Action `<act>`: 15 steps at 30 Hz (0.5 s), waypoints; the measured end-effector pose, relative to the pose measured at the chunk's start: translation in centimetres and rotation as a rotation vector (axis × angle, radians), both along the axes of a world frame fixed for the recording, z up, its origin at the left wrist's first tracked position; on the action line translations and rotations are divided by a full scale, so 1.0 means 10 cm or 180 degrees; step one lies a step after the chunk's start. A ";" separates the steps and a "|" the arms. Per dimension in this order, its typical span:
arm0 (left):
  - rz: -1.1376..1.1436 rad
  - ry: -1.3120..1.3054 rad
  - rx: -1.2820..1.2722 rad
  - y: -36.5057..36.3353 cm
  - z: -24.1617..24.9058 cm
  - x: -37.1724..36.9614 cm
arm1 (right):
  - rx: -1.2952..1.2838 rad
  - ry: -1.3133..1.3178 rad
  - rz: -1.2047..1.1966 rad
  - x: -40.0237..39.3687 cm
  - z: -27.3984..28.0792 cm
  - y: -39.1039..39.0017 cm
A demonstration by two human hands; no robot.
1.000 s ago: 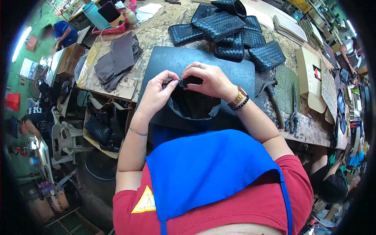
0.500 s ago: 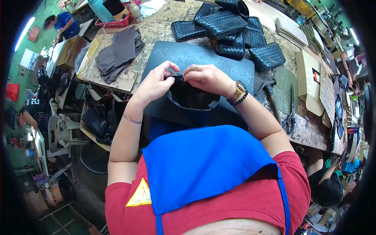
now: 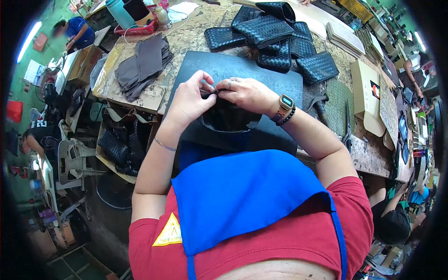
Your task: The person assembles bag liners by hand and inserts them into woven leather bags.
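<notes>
A black pouch-like piece (image 3: 229,117) lies on the dark board (image 3: 196,63), its opening spread towards me and its rim curving below my hands. My left hand (image 3: 192,97) is closed, thumb and forefinger pinching the far edge of that piece. Right beside it my right hand (image 3: 246,95) pinches the same edge, the fingertips of both hands almost touching. The exact spot between the fingertips is too small and dark to make out. Several black woven pouches (image 3: 268,32) are heaped just beyond the board.
Folded dark grey cloth (image 3: 142,65) lies to the left, near a red basket (image 3: 142,29). A hammer (image 3: 321,109), scissors (image 3: 347,126) and a cardboard piece (image 3: 366,93) lie on the right. Under the table's left side stands a box (image 3: 119,149) of black woven items. Other people work farther off.
My fingertips have drawn closer together at the edge of the black piece. My right wrist has turned slightly, and both forearms have shifted a little to the right.
</notes>
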State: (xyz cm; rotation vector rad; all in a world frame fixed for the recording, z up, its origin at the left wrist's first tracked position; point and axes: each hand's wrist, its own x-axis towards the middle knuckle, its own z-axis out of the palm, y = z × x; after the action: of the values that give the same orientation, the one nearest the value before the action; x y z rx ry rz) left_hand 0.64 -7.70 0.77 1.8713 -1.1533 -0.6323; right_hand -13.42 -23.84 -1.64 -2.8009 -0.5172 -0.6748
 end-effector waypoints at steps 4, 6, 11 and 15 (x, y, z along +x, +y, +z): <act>0.0131 -0.0943 0.0003 0.00 0.07 -0.09 | 0.1038 0.0077 0.0021 0.00 0.07 0.05; 0.0154 -0.1604 -0.0169 0.02 0.09 -0.12 | 0.1658 0.0290 -0.0094 0.01 0.18 0.05; 0.0159 -0.1477 -0.0877 0.12 0.34 -0.23 | 0.2051 0.0342 0.0036 0.03 0.41 0.01; -0.0507 -0.0252 -0.1169 0.25 0.55 -0.05 | 0.1947 -0.0047 0.0236 -0.11 0.69 0.05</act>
State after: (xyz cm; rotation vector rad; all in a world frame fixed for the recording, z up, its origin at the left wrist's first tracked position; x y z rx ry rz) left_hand 0.10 -5.23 6.23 1.5145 -1.3776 -0.4012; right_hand -14.47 -23.36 5.31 -2.1962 -0.3394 -0.6954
